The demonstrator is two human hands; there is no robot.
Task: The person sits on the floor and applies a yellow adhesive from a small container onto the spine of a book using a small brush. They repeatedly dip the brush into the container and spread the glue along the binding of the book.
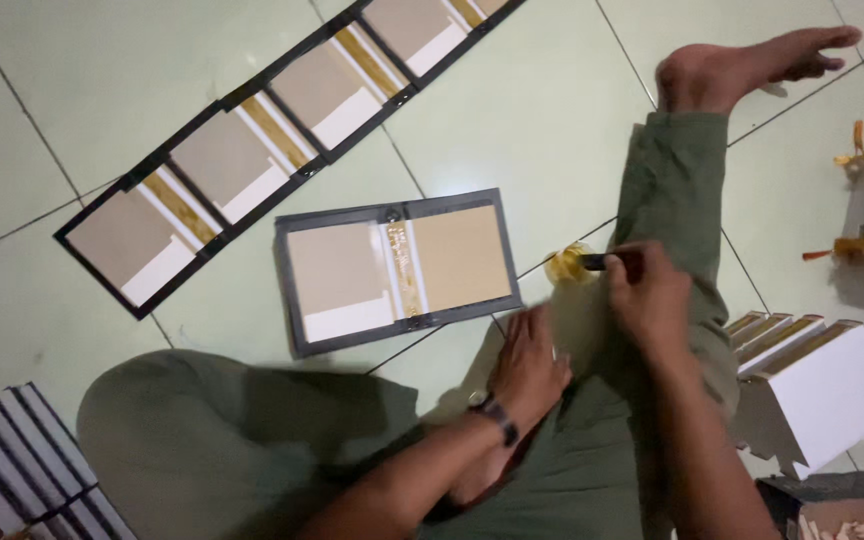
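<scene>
Right hand (652,295) fingers (620,262) pinch dark brush (602,262), tip in glue pot (567,265)

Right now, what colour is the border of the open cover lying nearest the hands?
Dark grey to black on the open cover, framing tan and white panels; it shows in the head view.

The person wears loose olive-green trousers (672,190) of a soft, creased cloth; one leg runs up toward one o'clock and ends at a bare foot (742,65), the other fills the seven o'clock corner. Both forearms are bare, with no sleeves showing. On the left hand (527,365) side, a dark wristwatch (495,413) with a black strap and pale metal case circles the wrist. The right hand (647,295) wears nothing.
</scene>
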